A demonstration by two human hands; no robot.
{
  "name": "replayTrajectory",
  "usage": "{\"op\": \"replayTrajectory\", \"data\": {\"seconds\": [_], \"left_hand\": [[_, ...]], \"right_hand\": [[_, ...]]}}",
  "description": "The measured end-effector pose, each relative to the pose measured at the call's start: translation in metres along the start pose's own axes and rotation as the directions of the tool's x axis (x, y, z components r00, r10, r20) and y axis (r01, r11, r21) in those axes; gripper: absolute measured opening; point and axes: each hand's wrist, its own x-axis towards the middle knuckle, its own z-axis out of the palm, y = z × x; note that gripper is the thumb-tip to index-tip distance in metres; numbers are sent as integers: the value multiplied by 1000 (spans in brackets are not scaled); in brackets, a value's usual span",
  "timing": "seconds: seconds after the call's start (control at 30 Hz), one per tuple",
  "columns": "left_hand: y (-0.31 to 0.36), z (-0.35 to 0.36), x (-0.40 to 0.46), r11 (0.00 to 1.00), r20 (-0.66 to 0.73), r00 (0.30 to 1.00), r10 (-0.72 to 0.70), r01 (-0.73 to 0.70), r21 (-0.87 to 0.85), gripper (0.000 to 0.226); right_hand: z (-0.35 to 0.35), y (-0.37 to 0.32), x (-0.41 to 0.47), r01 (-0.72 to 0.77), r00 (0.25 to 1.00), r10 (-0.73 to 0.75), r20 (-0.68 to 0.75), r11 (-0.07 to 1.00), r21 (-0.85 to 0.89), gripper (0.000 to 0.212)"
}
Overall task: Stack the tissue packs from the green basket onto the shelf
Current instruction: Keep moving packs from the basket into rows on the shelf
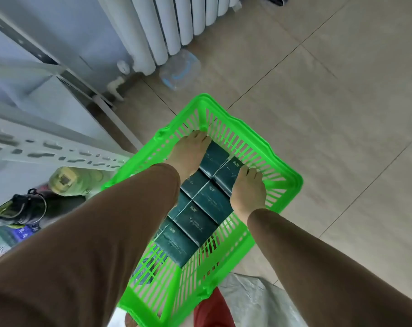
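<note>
The green basket (pixel 280 185) stands on the tiled floor below me. Several dark green tissue packs (pixel 195 225) lie in it in two rows. My left hand (pixel 188 153) reaches into the far left of the basket and lies with fairly straight fingers over the left row, fingertips near the far wall. My right hand (pixel 248 191) is at the right side of the packs, its fingers curled over the edge of the far right tissue pack (pixel 226 175). The grey metal shelf (pixel 58 154) with a perforated beam is at the left.
A white radiator (pixel 167 24) runs along the far wall, with a clear plastic box (pixel 179 69) on the floor below it. Under the shelf sit a black shoe (pixel 18 208) and a pale jug (pixel 70 179). A grey plastic sheet (pixel 259 300) lies near my feet.
</note>
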Motion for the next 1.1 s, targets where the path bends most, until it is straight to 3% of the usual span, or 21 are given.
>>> {"op": "replayTrajectory", "data": {"seconds": [0.13,0.23,0.3,0.37,0.47,0.53,0.63,0.8,0.97,1.1], "left_hand": [[1,15,6,982,-60,998,38,-26,187,80],[0,19,-2,945,-122,991,48,-6,326,47],[-3,21,-13,951,-112,992,57,-19,310,40],[-6,20,-34,976,-61,998,6,7,217,47],[-16,15,-89,979,11,981,-192,192,-63,61],[-25,8,-136,914,22,955,-297,290,-284,62],[-46,-11,-223,777,-2,920,-391,329,-537,54],[-82,-48,-408,610,-143,805,-575,306,-731,51],[-126,-70,-619,506,-222,664,-714,271,-819,39],[-163,-76,-773,463,-282,517,-808,260,-848,36]], "right_hand": [[12,-2,5,51,999,-52,-11,996,-71,47],[10,-5,4,60,998,-57,20,985,-163,37],[7,-9,1,19,998,-13,60,994,-106,36],[0,-11,-8,-35,990,23,141,996,83,37],[-19,-17,-32,-37,984,-13,177,960,279,48],[-40,-24,-57,12,989,-62,132,936,351,51],[-75,-47,-111,136,984,-169,53,914,381,53],[-126,-113,-240,313,946,-316,-72,831,460,59],[-157,-213,-391,433,862,-505,-30,705,562,82],[-173,-296,-484,516,805,-587,-84,624,586,64]]}}
